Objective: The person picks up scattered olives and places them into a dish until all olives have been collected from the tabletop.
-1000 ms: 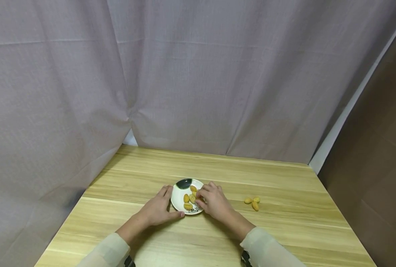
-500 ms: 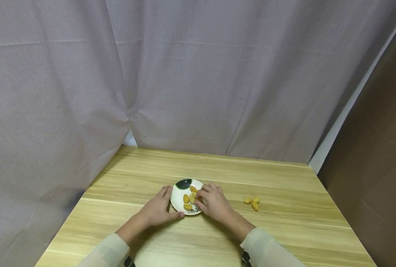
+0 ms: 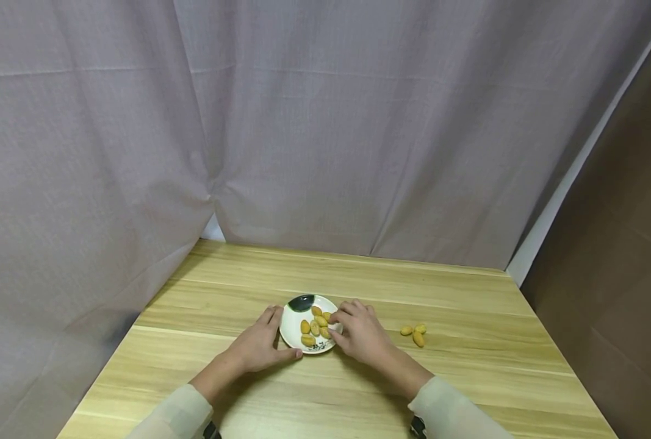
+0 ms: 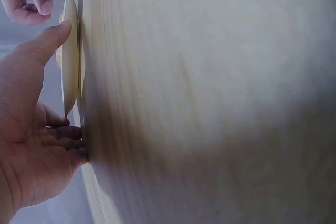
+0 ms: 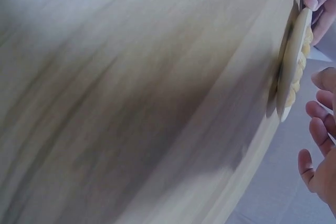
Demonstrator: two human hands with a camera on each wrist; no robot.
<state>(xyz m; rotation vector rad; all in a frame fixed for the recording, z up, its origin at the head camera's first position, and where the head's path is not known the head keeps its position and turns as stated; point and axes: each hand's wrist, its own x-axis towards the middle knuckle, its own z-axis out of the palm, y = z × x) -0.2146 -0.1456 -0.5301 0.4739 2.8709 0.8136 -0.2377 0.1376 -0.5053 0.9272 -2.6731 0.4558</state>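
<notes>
A small white plate (image 3: 292, 333) with a dark patch and a floral print on it lies on the wooden table. Several yellow-orange oval fruits (image 3: 308, 340), resembling kumquats, rest in it. My left hand (image 3: 259, 342) holds the plate at its left side, thumb on the near rim and fingers against the far-left edge. Over the plate's right rim hovers my right hand (image 3: 362, 332), fingers loosely bent. In the right wrist view, a gap shows between that hand's thumb (image 5: 324, 80) and the fruits, and nothing is seen in its fingers.
Three more of the fruits (image 3: 418, 338) lie grouped on the table (image 3: 468, 366), to the right of my right hand. A grey curtain (image 3: 325, 152) hangs behind the table and along its left side. A brown panel (image 3: 616, 292) borders the right.
My right hand has let go of a fruit on the plate and drawn slightly right, uncovering fruits on that side. The left hand has stayed at the plate.
</notes>
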